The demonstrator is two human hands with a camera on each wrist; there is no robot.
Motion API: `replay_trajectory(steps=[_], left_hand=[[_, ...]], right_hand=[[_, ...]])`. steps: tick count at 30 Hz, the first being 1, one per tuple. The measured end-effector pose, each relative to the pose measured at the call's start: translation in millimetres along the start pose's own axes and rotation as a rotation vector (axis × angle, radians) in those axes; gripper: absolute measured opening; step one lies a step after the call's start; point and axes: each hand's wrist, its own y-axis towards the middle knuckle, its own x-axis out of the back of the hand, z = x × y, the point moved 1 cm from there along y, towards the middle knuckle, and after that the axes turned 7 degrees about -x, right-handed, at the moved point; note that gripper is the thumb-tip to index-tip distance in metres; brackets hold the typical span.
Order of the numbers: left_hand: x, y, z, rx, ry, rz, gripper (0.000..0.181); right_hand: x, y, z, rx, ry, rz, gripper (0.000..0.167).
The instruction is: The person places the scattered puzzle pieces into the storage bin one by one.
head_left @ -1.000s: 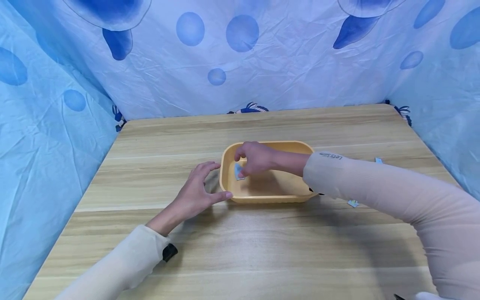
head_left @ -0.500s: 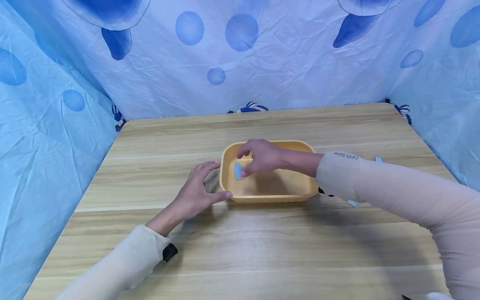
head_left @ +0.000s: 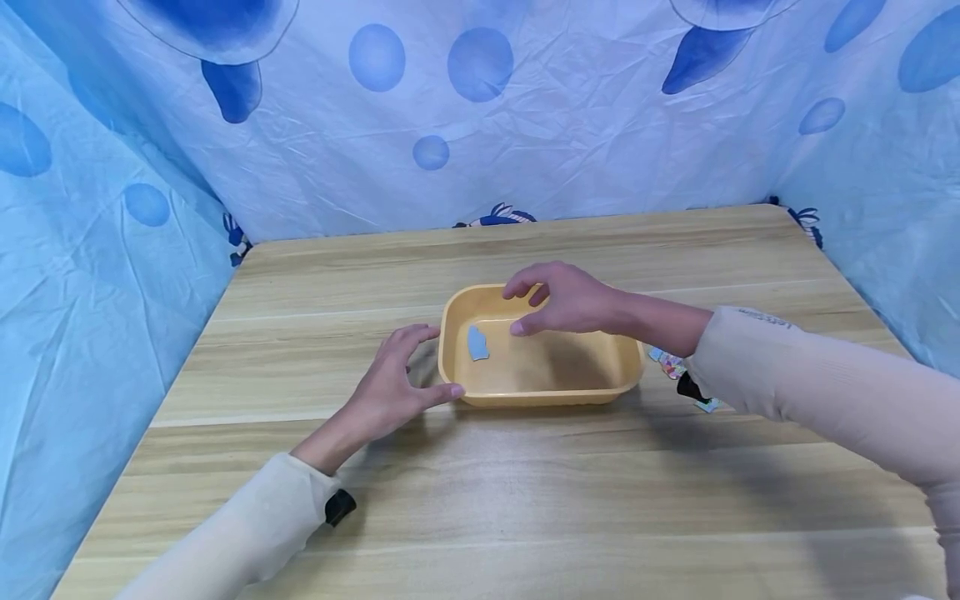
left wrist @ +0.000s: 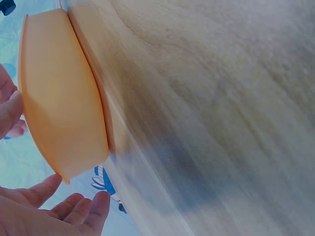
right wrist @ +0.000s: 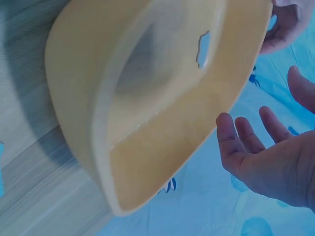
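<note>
A yellow-orange plastic basin stands on the table, and a small light-blue puzzle piece lies on its floor near the left end. My left hand is at the basin's left end, thumb and fingers spread, the thumb touching the near left rim. In the left wrist view its fingers sit by the rim of the basin. My right hand hovers over the basin's far side, fingers loosely bent and holding nothing. The right wrist view has the puzzle piece apart from the right hand.
Several colourful puzzle pieces lie on the wooden table right of the basin, partly hidden under the right forearm. A blue patterned curtain hangs behind the table and along both sides.
My right hand has lifted off the light-blue puzzle piece and moved right and up, leaving it on the basin floor. More pieces at the right now show. My left hand has stayed put.
</note>
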Motion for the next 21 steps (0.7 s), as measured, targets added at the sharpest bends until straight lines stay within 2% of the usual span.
replay_trajectory(steps=[12,21], left_hand=[[-2.3,-0.9,1.0,-0.021,0.004,-0.006,0.086],[-3.3,-0.2,1.2,-0.031,0.005,-0.01,0.086]], right_hand=[[22,-21.8,-21,-0.022,0.106,-0.106,0.048],[34,-40.2,-34,-0.016,0.107,-0.134,0.052]])
